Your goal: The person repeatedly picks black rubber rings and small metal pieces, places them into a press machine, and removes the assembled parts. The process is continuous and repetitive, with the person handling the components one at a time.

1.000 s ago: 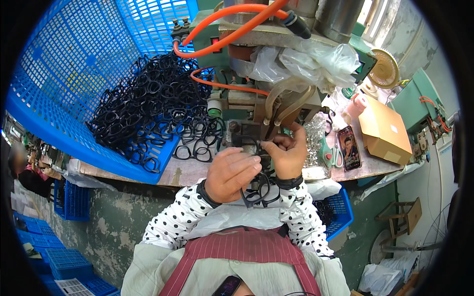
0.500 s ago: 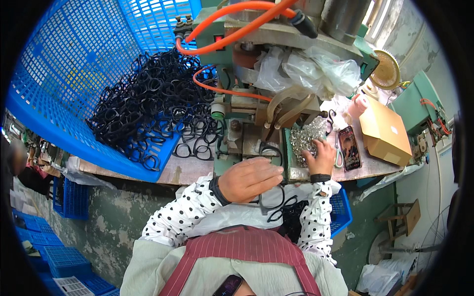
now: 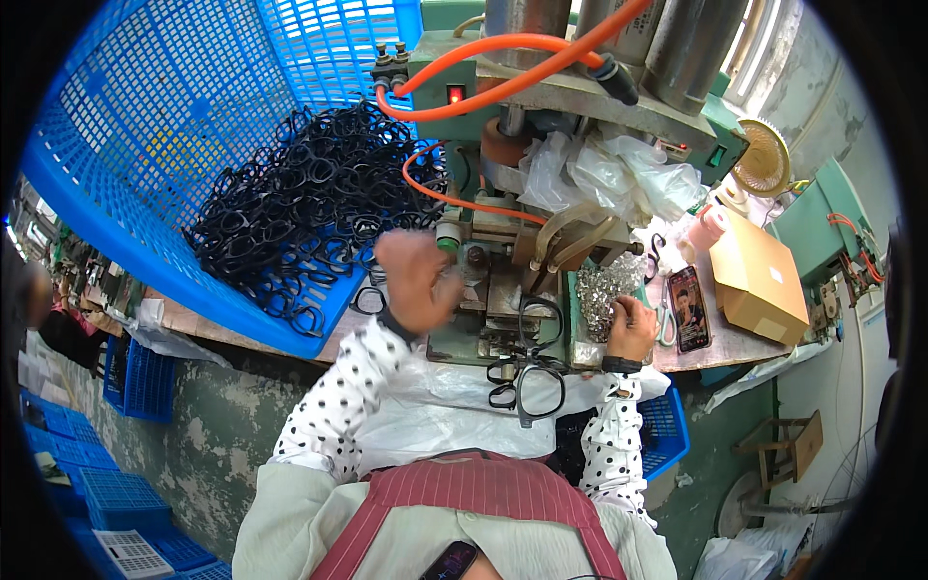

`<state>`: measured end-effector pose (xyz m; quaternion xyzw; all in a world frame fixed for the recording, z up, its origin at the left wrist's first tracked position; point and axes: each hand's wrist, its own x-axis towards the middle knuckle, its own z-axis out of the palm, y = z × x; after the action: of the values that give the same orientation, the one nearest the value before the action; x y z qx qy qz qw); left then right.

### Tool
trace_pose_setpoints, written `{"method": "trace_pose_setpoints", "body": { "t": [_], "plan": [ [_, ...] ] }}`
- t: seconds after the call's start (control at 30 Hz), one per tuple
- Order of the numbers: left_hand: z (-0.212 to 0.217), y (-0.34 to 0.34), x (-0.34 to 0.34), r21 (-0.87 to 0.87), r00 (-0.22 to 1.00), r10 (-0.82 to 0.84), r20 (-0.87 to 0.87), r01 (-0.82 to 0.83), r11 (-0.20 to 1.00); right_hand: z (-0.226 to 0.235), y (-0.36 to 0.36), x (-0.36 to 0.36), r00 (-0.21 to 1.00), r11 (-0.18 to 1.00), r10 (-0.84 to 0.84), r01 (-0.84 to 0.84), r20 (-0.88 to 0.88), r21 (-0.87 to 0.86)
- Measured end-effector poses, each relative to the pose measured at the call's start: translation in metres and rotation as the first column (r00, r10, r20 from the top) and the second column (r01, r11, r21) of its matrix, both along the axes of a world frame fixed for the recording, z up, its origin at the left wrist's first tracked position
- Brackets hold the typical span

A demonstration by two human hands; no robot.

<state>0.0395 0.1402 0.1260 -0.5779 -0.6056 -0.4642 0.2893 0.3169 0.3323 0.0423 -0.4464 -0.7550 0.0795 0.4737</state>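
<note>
My left hand (image 3: 420, 280), smeared by motion, is over the left side of the green press (image 3: 447, 343), near the heap of black eyeglass frames (image 3: 319, 184). Whether its fingers hold anything cannot be made out. My right hand (image 3: 630, 333) is at the near right of a tray (image 3: 588, 356) of small shiny metal pieces (image 3: 604, 290). Its fingers are curled with the tips close together; anything between them is too small to name. At the front edge of the press, between my hands, a black eyeglass frame (image 3: 523, 394) sticks out toward me.
A large blue basket (image 3: 92, 203) holds the heap on the left. Orange hoses (image 3: 483, 43) and a plastic bag (image 3: 619, 169) hang at the press. On the right lie scissors (image 3: 666, 327), a phone (image 3: 689, 309) and a cardboard box (image 3: 759, 275).
My left hand has moved left and away from me, off the front of the press. My right hand has drawn back toward me from the metal pieces, its fingers more curled.
</note>
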Motion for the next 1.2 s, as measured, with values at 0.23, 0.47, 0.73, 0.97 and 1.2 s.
{"method": "trace_pose_setpoints", "body": {
  "t": [0.23, 0.47, 0.73, 0.97, 1.2],
  "plan": [
    [-0.078, 0.05, -0.076, -0.664, 0.651, 0.739, 0.175, -0.476, 0.577, 0.002, -0.003, -0.006, 0.995, 0.998, -0.055, 0.055, 0.083, 0.004],
    [-0.102, -0.001, -0.09, -0.496, 0.92, 0.368, 0.134, -0.26, 0.828, -0.001, -0.002, 0.0, 0.995, 0.996, -0.067, 0.071, 0.073, -0.051],
    [-0.078, -0.036, -0.084, -0.42, 0.952, 0.278, 0.129, -0.201, 0.885, 0.032, -0.016, -0.014, 0.996, 0.992, 0.086, -0.086, 0.007, 0.091],
    [-0.029, -0.029, -0.021, -0.113, 0.768, 0.158, 0.621, -0.111, 0.987, 0.112, -0.063, -0.037, 0.721, 0.633, 0.449, -0.674, -0.528, -0.382],
    [0.021, -0.03, 0.035, 0.036, 0.991, -0.06, 0.122, 0.056, 0.998, 0.119, -0.087, -0.059, 0.762, 0.68, 0.432, -0.626, -0.482, -0.381]
  ]
}}
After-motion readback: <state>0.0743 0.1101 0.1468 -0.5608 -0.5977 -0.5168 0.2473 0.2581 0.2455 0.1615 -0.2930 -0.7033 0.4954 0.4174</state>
